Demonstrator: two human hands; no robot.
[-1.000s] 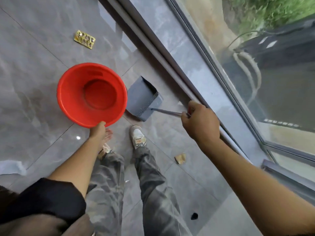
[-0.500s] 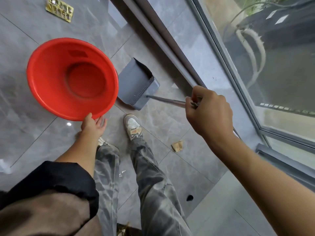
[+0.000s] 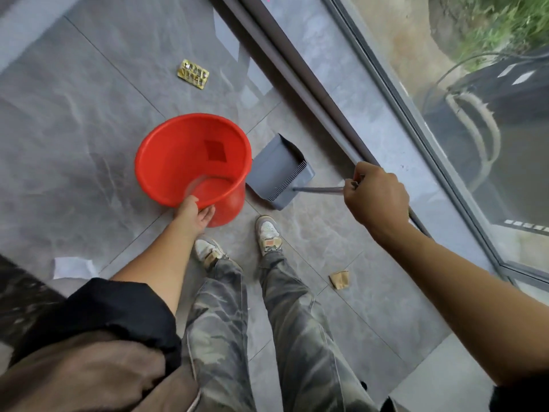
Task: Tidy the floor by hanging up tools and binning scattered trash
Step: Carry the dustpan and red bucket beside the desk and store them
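My left hand [image 3: 194,211] grips the near rim of an empty red plastic bin [image 3: 178,156], thumb inside and fingers outside. The bin hangs tilted just above the grey tiled floor. My right hand [image 3: 375,197] grips the thin handle of a grey dustpan [image 3: 274,171], whose pan sits by the bin's right side, close to the window track. Trash lies on the floor: a gold blister pack [image 3: 193,74] beyond the bin, a brown paper scrap [image 3: 339,279] to the right of my feet, and a white paper piece [image 3: 71,267] at the left.
A sliding glass door with a grey frame [image 3: 386,93] runs diagonally along the right. My two feet in pale sneakers [image 3: 267,233] stand just behind the bin. A small dark spot [image 3: 363,385] lies on a tile near my right leg.
The view has swung left and up, so the bin and dustpan now sit nearer the centre. The bin has tipped, showing more of its side wall. Both hands keep their hold.
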